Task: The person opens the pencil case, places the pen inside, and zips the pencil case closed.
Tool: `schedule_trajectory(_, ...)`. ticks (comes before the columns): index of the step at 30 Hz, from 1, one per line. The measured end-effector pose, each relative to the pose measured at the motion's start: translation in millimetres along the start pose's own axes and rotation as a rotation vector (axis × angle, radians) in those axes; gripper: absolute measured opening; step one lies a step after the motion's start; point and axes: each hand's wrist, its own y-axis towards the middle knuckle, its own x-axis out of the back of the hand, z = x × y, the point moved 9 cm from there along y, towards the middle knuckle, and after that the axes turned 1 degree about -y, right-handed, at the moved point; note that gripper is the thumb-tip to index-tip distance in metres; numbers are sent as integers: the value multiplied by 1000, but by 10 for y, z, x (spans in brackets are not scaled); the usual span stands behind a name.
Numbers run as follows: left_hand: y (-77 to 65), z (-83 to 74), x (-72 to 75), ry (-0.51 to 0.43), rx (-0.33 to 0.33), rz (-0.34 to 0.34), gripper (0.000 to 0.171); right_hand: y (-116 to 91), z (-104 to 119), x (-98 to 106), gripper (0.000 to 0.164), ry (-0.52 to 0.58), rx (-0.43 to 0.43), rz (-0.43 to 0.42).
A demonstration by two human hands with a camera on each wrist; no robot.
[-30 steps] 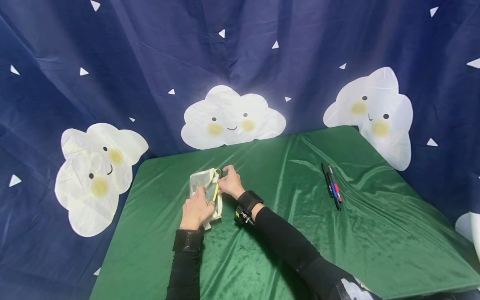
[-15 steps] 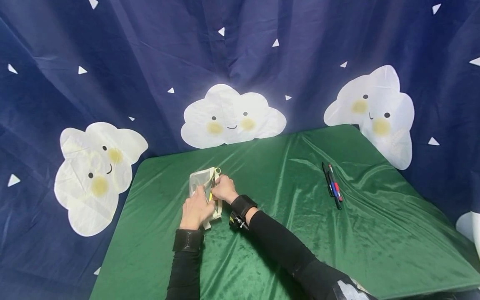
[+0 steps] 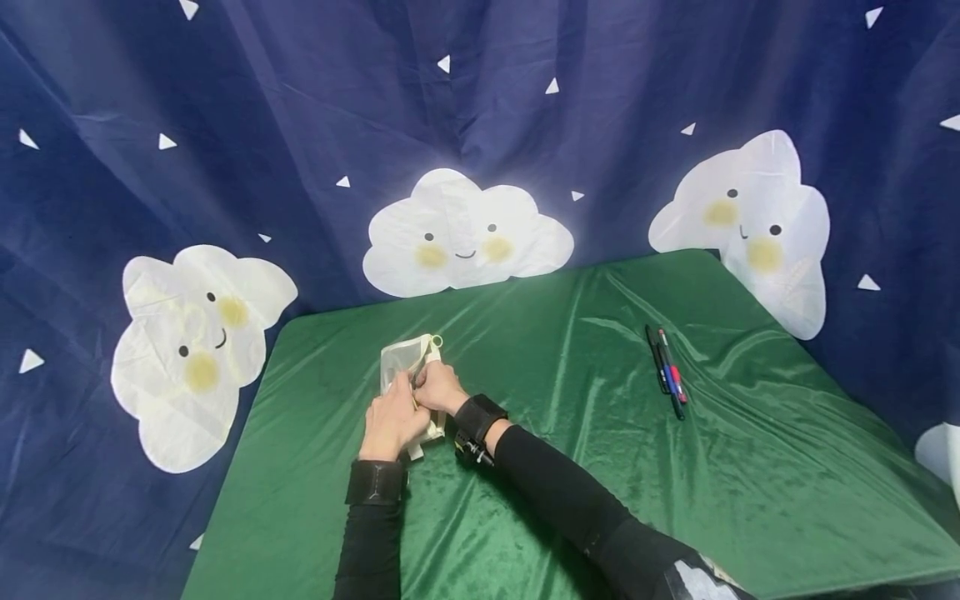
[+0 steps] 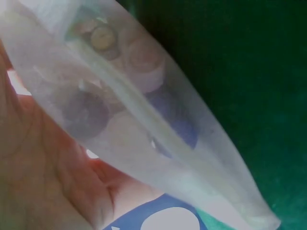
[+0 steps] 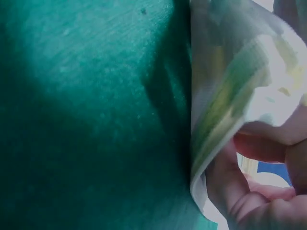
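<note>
A translucent zip pencil pouch (image 3: 399, 357) with cream edging and a ring at its far corner lies on the green cloth. My left hand (image 3: 392, 421) grips it by its near part. My right hand (image 3: 442, 388) has its fingers curled at the pouch's right-hand opening, pinching the edge. In the right wrist view, the thumb (image 5: 223, 177) sits against the pouch's rim, and a yellow-green streak shows through the wall. In the left wrist view, blurred round shapes, one blue (image 4: 177, 124), show through the pouch. The fingertips of the left hand are partly hidden.
To the right, several pens (image 3: 666, 375), black, blue and red, lie side by side on the green cloth (image 3: 555, 467). Behind the table hangs a dark blue curtain (image 3: 510, 100) with smiling clouds.
My right hand has moved down and left, from the ring corner to beside the left hand. The slender yellow thing at the opening has gone from sight. The left hand has stayed put.
</note>
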Motion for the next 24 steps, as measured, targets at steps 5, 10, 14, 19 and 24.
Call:
schedule_trajectory(5,-35,-6,24,-2,-8,7,44,-11,68,-104,45,-18,67,114)
schedule_trajectory(10,-23,-9,16,-11,-12,22,45,-15,68,-108,45,-30,42,149)
schedule_trajectory(14,-7,-19,-2,-10,-11,29,46,-30,38,-110,45,44,7,179)
schedule_trajectory(19,8,-27,-34,12,-9,37,50,-54,16,-108,42,107,-4,204)
schedule_trajectory(24,15,-43,-52,19,-9,35,53,-64,29,-61,41,1,26,192)
